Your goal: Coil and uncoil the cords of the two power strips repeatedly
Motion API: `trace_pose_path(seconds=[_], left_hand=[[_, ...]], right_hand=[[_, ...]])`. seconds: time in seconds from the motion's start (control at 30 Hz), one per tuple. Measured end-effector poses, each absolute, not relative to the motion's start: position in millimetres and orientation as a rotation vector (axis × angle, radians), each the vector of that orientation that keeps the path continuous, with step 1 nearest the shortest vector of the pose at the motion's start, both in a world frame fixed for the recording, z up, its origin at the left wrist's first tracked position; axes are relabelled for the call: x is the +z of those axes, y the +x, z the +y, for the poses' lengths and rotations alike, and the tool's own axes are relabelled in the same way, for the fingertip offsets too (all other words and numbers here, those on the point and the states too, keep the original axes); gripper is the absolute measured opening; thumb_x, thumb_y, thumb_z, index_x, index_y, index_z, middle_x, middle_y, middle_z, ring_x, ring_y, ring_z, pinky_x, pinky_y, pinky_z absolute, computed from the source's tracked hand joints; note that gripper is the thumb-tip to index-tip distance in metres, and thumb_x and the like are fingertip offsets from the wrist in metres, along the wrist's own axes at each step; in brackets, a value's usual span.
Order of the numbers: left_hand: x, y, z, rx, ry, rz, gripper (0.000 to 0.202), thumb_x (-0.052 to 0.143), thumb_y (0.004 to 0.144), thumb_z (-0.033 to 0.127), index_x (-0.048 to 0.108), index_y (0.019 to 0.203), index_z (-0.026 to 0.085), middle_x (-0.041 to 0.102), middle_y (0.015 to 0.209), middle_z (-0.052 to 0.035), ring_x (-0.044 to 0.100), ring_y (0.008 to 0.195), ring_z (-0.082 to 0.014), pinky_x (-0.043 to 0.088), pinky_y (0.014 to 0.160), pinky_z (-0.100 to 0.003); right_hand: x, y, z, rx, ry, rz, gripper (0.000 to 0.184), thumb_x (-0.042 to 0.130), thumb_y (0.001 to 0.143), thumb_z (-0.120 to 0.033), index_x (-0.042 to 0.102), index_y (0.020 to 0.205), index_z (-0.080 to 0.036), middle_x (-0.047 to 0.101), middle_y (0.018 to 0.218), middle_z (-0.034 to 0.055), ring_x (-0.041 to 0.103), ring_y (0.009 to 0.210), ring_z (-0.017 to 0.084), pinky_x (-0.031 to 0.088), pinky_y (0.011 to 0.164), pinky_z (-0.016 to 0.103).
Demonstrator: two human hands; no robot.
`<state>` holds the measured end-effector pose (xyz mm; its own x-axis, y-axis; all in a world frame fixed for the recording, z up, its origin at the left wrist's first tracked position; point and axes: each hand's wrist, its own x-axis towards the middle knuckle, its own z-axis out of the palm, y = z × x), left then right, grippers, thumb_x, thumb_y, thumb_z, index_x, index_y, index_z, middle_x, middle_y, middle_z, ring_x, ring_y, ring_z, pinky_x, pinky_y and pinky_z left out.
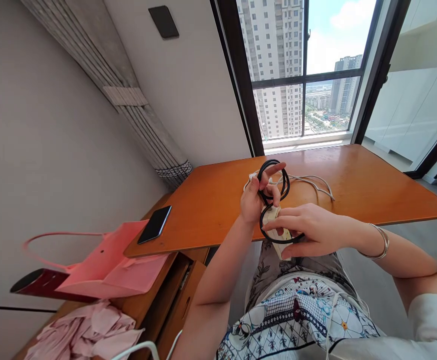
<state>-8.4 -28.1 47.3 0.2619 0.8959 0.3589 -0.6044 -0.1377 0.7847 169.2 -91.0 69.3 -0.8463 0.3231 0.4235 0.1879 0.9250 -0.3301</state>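
Note:
My left hand (254, 200) is closed on a looped black cable (287, 182), its index finger passing through the loops. A lower loop of the same cable runs round to my right hand (312, 227), whose bent fingers hold it. Between the hands is a pale cream, elongated block (271, 214), partly hidden by my right fingers and the cable; its kind is unclear. A thin white cable (325, 191) trails from beside my left hand onto the wooden table (353, 180).
On the table's left corner lies a dark phone (155, 225). Further left, a pink paper bag (109, 265), a dark red object (45, 285) and crumpled pink cloth (86, 332) rest on a lower wooden cabinet. A window (304, 79) stands beyond the table.

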Motion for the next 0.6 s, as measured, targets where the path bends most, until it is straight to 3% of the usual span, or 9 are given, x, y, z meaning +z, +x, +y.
trace_pose_path(seconds=[0.1, 0.2, 0.33, 0.47, 0.6], left_hand=[[51.4, -9.6, -30.0, 1.345, 1.044, 0.308, 0.052, 0.053, 0.094, 0.056, 0.038, 0.062, 0.019, 0.076, 0.085, -0.0039, 0.042, 0.032, -0.0044, 0.032, 0.034, -0.022], [56.7, -10.1, -32.9, 1.317, 0.998, 0.24, 0.052, 0.049, 0.097, 0.054, 0.037, 0.062, 0.018, 0.074, 0.084, -0.0034, 0.033, 0.028, -0.001, 0.029, 0.034, -0.021], [61.6, -10.7, -35.1, 1.298, 0.928, 0.245, 0.053, 0.04, 0.1, 0.056, 0.034, 0.063, 0.018, 0.067, 0.074, 0.0001, 0.023, 0.026, 0.0007, 0.025, 0.033, -0.02], [63.1, -11.4, -36.6, 1.297, 0.919, 0.273, 0.054, 0.036, 0.101, 0.057, 0.03, 0.064, 0.019, 0.065, 0.071, 0.0007, 0.019, 0.027, 0.0003, 0.022, 0.032, -0.019], [63.5, -9.2, -39.1, 1.327, 0.933, 0.286, 0.054, 0.04, 0.1, 0.057, 0.029, 0.063, 0.018, 0.064, 0.073, 0.0003, 0.022, 0.029, 0.0003, 0.023, 0.032, -0.019]], right_hand=[[66.4, 173.5, -82.3, 0.573, -0.458, -2.405, 0.024, 0.054, 0.099, -0.039, 0.063, 0.105, -0.018, 0.063, 0.083, 0.0022, 0.056, 0.068, 0.012, 0.046, 0.064, 0.026], [59.1, 177.4, -64.3, 0.538, -0.668, -1.998, 0.015, 0.06, 0.095, -0.035, 0.057, 0.093, -0.02, 0.055, 0.075, -0.0017, 0.05, 0.063, 0.011, 0.042, 0.056, 0.024], [45.5, 180.2, -42.5, 0.324, -0.758, -1.785, 0.018, 0.057, 0.095, -0.033, 0.059, 0.109, -0.022, 0.058, 0.098, 0.0049, 0.056, 0.077, 0.014, 0.05, 0.063, 0.026], [36.9, 184.4, -30.7, 0.196, -0.791, -1.803, 0.041, 0.051, 0.098, -0.033, 0.053, 0.137, -0.023, 0.05, 0.135, 0.0147, 0.061, 0.099, 0.019, 0.058, 0.074, 0.033], [31.5, 189.9, -21.2, 0.111, -0.854, -2.005, 0.053, 0.047, 0.097, -0.023, 0.045, 0.151, -0.026, 0.056, 0.136, 0.0149, 0.064, 0.105, 0.023, 0.058, 0.083, 0.038]])
